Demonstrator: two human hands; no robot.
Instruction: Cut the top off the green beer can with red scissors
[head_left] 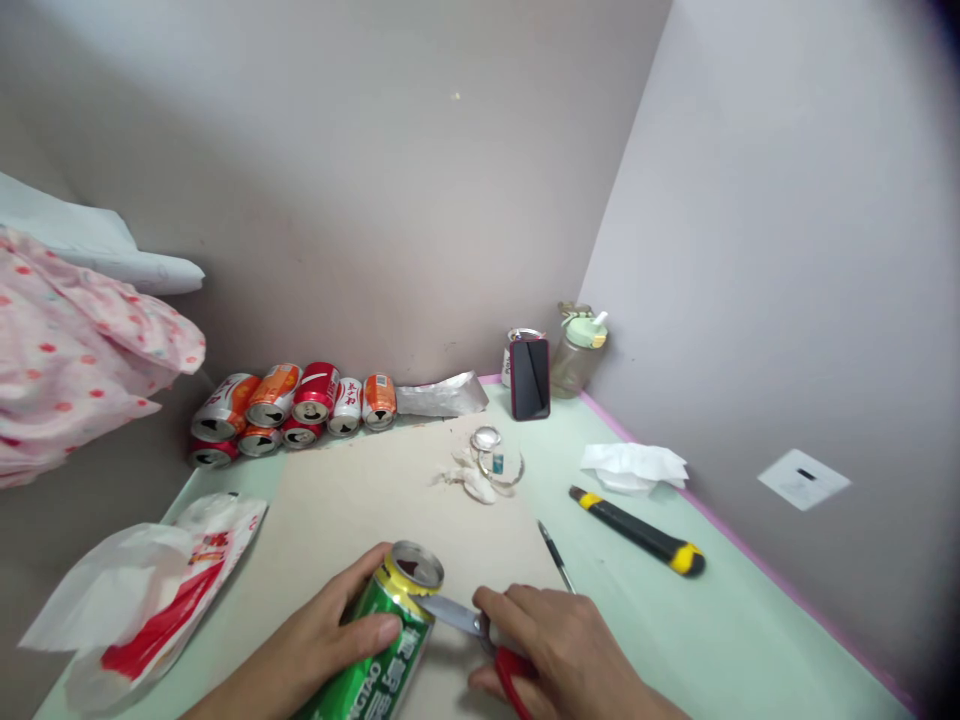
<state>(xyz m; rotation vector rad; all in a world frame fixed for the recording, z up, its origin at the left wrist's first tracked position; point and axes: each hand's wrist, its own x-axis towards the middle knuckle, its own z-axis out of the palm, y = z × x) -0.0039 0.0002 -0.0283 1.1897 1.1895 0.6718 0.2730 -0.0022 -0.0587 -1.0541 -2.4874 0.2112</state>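
My left hand (330, 640) is wrapped round a green beer can (379, 655) with a yellow band near its top, tilted at the front of the table. Its silver top faces up, with a dark opening. In my right hand (559, 640) are red-handled scissors (517, 680). The scissor blades meet the can's yellow band just below the rim; whether a blade is inside the wall I cannot tell. The lower end of the can is cut off by the picture's edge.
Several drink cans (315, 395) are stacked along the back wall beside a metal sheet (442, 395). A phone (530, 380) leans near a bottle (577, 355). A utility knife (637, 530), pen (555, 555), tissue (634, 465), cut can pieces (487, 438) and a plastic bag (165, 620) lie about.
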